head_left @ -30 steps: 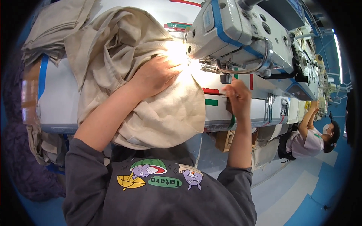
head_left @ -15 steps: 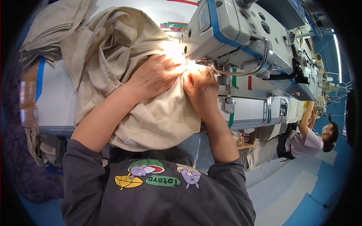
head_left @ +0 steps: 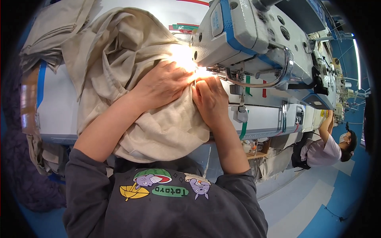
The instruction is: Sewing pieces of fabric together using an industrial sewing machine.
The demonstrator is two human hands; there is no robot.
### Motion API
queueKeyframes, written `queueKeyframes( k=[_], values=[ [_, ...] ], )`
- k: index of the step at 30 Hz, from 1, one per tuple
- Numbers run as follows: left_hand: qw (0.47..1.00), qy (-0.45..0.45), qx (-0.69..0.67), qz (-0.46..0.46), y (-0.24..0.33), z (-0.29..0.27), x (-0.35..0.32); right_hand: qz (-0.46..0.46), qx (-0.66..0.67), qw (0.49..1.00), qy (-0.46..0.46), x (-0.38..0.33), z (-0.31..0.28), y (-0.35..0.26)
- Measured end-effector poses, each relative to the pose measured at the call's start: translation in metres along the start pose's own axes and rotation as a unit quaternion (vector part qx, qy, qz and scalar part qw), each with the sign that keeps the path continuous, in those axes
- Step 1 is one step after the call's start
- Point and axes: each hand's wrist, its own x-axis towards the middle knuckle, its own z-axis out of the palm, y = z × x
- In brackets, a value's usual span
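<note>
Beside the sewing machine (head_left: 228,37), left hand (head_left: 163,85) and right hand (head_left: 212,97) touch cloth (head_left: 166,131), grips unclear; uneven tugging could pucker it.

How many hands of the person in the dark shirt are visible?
2: the left hand lies on the beige fabric, the right hand at its right edge, by the sewing machine.

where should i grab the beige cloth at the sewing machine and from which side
Probably pinch the beige cloth at its lower edge, coming from the near side: that edge hangs beyond the table, clear of the left hand and right hand.
</note>
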Motion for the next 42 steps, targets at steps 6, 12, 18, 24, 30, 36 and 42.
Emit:
queueKeyframes(
  k=[6, 12, 18, 24, 30, 36, 42],
  values=[
    [0.997, 0.008, -0.076, 0.021, -0.001, -0.004, -0.002, -0.018, 0.002, 1.0, -0.013, -0.003, -0.004, 0.002],
    [0.999, 0.018, -0.046, 0.022, -0.002, -0.003, 0.0, 0.004, 0.003, 1.0, -0.019, 0.0, -0.005, -0.002],
    [0.999, -0.012, -0.043, 0.001, -0.006, -0.004, 0.004, 0.024, -0.018, 1.0, -0.003, -0.001, 0.001, 0.003],
    [0.998, 0.011, -0.058, 0.03, -0.014, -0.007, 0.002, 0.093, 0.076, 0.993, -0.018, 0.005, -0.012, 0.001],
    [0.994, -0.07, 0.077, -0.042, -0.057, -0.08, -0.069, -0.149, 0.322, 0.887, -0.295, -0.046, -0.051, -0.044],
    [0.911, -0.074, 0.393, -0.104, -0.034, -0.145, -0.025, -0.1, 0.214, 0.95, -0.202, -0.092, -0.039, -0.082],
    [0.973, -0.189, -0.07, -0.114, 0.077, -0.076, -0.027, -0.078, 0.137, 0.98, -0.125, -0.106, -0.056, -0.087]
  ],
)
